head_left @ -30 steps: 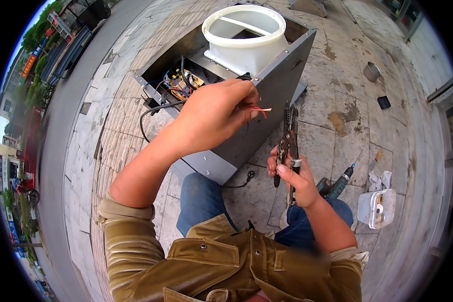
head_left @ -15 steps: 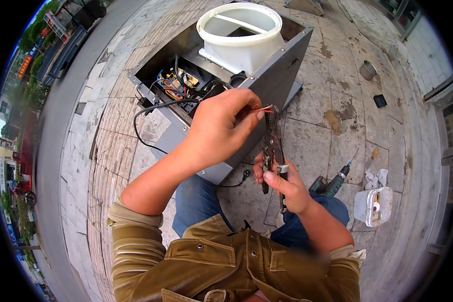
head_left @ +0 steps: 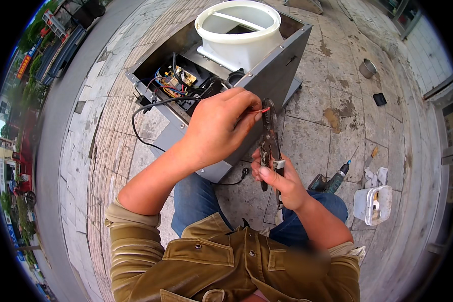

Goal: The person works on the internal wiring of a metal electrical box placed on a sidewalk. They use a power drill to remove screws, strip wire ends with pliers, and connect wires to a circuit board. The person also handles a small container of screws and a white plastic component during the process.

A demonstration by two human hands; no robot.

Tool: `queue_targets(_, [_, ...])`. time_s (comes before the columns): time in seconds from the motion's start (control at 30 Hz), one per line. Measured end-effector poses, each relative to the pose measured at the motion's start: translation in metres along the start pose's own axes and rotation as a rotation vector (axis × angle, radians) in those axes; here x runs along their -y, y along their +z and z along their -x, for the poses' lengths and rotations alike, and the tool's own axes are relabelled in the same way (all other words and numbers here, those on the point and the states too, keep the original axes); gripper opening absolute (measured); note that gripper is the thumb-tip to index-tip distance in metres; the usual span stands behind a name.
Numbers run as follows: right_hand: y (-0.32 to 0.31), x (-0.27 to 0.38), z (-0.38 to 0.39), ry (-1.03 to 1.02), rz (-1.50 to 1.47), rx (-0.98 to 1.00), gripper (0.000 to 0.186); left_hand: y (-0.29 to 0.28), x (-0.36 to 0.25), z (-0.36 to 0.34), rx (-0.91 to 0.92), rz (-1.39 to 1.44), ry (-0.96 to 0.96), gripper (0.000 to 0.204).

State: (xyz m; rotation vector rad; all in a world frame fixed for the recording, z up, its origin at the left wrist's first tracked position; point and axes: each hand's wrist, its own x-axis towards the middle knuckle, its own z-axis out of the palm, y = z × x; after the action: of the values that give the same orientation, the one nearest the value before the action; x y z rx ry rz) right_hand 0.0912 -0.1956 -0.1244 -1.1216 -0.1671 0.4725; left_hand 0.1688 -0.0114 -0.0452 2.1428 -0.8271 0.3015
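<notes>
Between thumb and fingers, my left hand point(head_left: 220, 123) pinches thin wires point(head_left: 259, 110) whose red end pokes out toward the right. My right hand point(head_left: 282, 181) is wrapped round the handles of dark wire strippers point(head_left: 268, 136), held upright with the head at the top. The red wire end lies at the tool's jaws; whether the jaws grip it I cannot make out. Just beyond my hands stands a grey metal cabinet point(head_left: 274, 75) with an uncovered top. Inside it show a circuit board with coloured wires point(head_left: 173, 83) and a white round plastic duct point(head_left: 239, 43).
A black cable point(head_left: 135, 123) loops over the cabinet's left side, and a plug point(head_left: 244, 172) lies on the paving near my knees. To the right are a cordless drill point(head_left: 334, 181), a clear plastic tub point(head_left: 372, 205), a metal cup point(head_left: 367, 69) and a small black tray point(head_left: 379, 100).
The wire strippers have come up and slightly left, so their jaws now meet the red wire end. My left hand keeps its pinch on the wires, almost in place.
</notes>
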Motion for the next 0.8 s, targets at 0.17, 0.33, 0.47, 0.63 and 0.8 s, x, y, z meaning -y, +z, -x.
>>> queue_targets(0.17, [0.001,0.002,-0.001,-0.003,0.089,-0.035,0.043,0.001,0.001,0.000,-0.010,-0.010,0.015,0.011])
queue_targets(0.33, [0.004,0.004,-0.001,-0.021,0.227,-0.096,0.042,0.004,0.002,0.000,-0.017,-0.011,-0.006,0.012])
queue_targets(0.47, [0.005,-0.002,-0.003,-0.080,0.327,-0.150,0.041,0.005,0.002,-0.001,-0.026,-0.040,-0.004,0.012])
queue_targets(0.63, [0.007,-0.007,-0.005,-0.133,0.439,-0.206,0.038,0.007,-0.001,-0.002,-0.046,-0.086,0.009,0.012])
queue_targets(0.8, [0.014,-0.004,-0.007,-0.143,0.470,-0.249,0.035,0.010,-0.002,-0.002,-0.077,-0.151,0.016,0.013])
